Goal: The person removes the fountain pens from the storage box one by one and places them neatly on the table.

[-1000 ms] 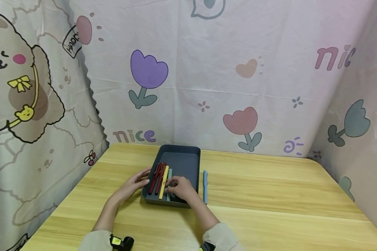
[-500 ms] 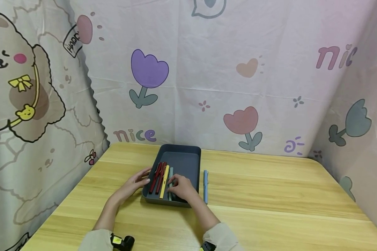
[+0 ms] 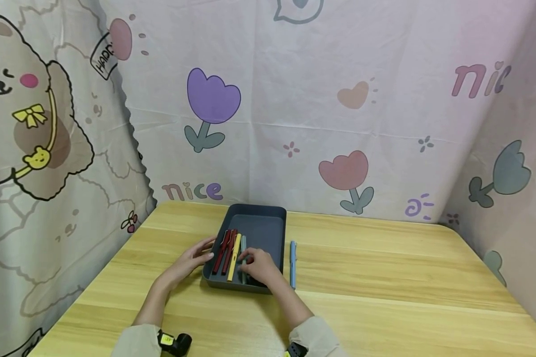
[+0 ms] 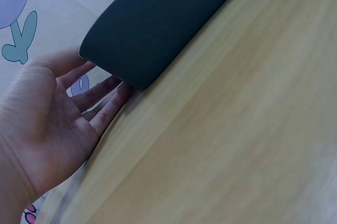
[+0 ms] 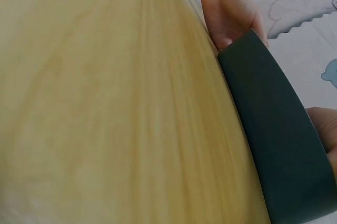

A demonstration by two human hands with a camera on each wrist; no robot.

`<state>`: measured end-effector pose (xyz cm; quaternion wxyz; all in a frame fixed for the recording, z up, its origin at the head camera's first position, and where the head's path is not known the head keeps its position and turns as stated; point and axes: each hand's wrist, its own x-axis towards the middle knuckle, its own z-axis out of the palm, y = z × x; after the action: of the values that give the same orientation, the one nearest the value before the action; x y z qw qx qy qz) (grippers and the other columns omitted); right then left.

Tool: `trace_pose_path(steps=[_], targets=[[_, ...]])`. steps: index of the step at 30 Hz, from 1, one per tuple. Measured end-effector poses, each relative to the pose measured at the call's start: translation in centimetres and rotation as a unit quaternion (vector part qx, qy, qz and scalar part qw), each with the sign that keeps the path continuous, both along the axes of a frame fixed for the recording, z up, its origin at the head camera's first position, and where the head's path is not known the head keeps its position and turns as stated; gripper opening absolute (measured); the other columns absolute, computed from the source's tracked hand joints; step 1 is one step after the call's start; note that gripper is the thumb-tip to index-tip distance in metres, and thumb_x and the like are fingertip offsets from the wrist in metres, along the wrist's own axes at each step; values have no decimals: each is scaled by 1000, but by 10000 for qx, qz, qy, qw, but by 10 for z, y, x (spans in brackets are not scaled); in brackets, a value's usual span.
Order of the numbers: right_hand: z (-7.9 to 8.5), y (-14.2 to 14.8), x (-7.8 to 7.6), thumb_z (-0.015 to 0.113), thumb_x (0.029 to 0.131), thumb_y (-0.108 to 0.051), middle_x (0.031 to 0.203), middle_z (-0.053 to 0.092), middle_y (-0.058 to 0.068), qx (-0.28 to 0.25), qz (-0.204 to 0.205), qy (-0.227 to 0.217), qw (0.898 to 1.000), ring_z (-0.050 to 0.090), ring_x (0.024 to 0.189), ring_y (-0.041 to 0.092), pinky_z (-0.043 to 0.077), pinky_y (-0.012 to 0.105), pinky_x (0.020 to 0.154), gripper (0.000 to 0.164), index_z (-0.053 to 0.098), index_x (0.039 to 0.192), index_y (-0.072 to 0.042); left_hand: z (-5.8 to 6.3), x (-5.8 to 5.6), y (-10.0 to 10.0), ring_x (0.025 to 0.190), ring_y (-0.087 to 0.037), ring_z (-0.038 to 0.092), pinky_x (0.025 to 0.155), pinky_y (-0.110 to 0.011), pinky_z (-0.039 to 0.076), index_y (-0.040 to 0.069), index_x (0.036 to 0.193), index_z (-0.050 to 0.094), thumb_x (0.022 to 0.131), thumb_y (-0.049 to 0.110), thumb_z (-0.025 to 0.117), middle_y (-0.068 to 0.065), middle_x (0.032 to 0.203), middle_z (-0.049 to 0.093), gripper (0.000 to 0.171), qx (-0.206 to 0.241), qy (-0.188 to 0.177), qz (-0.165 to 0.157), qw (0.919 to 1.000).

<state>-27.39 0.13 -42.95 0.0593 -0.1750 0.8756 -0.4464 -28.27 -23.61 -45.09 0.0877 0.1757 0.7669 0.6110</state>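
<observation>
In the head view a dark grey tray (image 3: 260, 228) stands on the table, with two dark red pens (image 3: 221, 254), a yellow pen (image 3: 234, 259) and a green pen (image 3: 243, 243) lying side by side in its left part. My right hand (image 3: 260, 266) reaches over the tray's near right part and pinches the green pen, partly covering it. Against the tray's left wall rests my left hand (image 3: 190, 261), its fingers extended. The left wrist view shows that left hand (image 4: 50, 113) at the tray's corner, thumb near the rim and the other fingers lower on the wall.
Just right of the tray, a light blue pen (image 3: 293, 265) lies on the wooden table (image 3: 384, 267). A printed curtain (image 3: 272, 99) hangs behind the table and along both sides. In the right wrist view the tray's outer wall (image 5: 274, 134) hides most of the right hand.
The green pen's near end has swung slightly to the right, away from the yellow pen, with my right hand on it. My left hand stays at the tray's left wall.
</observation>
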Motion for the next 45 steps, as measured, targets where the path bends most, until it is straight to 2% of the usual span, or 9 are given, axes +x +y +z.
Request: trace_pose_path(steps=[4, 16, 24, 30, 37, 41, 45], targets=[[0, -1, 0, 70, 80, -7, 69, 51, 1, 24, -4, -13, 10000, 43, 58, 14, 36, 27, 51, 14, 64, 92, -8, 0, 0, 0, 129, -40, 24, 100, -53, 25, 8, 145, 28, 95, 19, 52, -25, 142, 27, 56, 79, 28, -28, 10000], [0, 0, 0, 61, 85, -5, 61, 47, 1, -176, -33, -65, 9998, 37, 49, 12, 31, 25, 47, 12, 64, 95, -9, 0, 0, 0, 129, -40, 25, 100, -52, 27, 7, 145, 28, 95, 18, 52, -26, 142, 27, 56, 68, 54, -9, 10000], [0, 2, 2, 56, 89, -9, 62, 51, 0, -418, -127, -442, 9981, 39, 49, 11, 30, 24, 44, 17, 67, 101, -13, 1, 0, 0, 130, -38, 25, 101, -50, 27, 9, 145, 27, 95, 21, 52, -23, 143, 28, 58, -36, -31, 61, 10000], [0, 3, 3, 55, 90, -9, 69, 55, 2, -600, -91, -634, 9961, 44, 53, 13, 33, 25, 46, 17, 67, 102, -11, 0, 0, 0, 129, -40, 25, 100, -52, 26, 8, 145, 28, 95, 20, 52, -25, 142, 28, 57, -8, 69, -6, 10000], [-1, 2, 1, 65, 83, -7, 79, 55, 2, -561, -75, -657, 9962, 49, 64, 16, 39, 29, 54, 17, 67, 100, -11, 0, 0, 0, 130, -38, 25, 101, -52, 25, 12, 145, 29, 94, 21, 53, -22, 143, 28, 57, 29, -48, 65, 10000], [-2, 2, 0, 72, 79, -10, 81, 55, 1, -468, -92, -664, 9967, 48, 70, 17, 41, 31, 58, 21, 67, 99, -12, -1, 0, 0, 129, -39, 25, 101, -52, 26, 9, 145, 28, 95, 20, 52, -24, 142, 28, 57, 4, 20, 24, 10000], [-1, 2, 0, 73, 78, -8, 79, 55, 2, -489, -103, -694, 9963, 46, 69, 17, 39, 30, 57, 22, 67, 99, -12, 0, 0, 0, 129, -39, 25, 101, -52, 26, 8, 145, 28, 95, 20, 53, -24, 142, 28, 57, -20, 24, 18, 10000]])
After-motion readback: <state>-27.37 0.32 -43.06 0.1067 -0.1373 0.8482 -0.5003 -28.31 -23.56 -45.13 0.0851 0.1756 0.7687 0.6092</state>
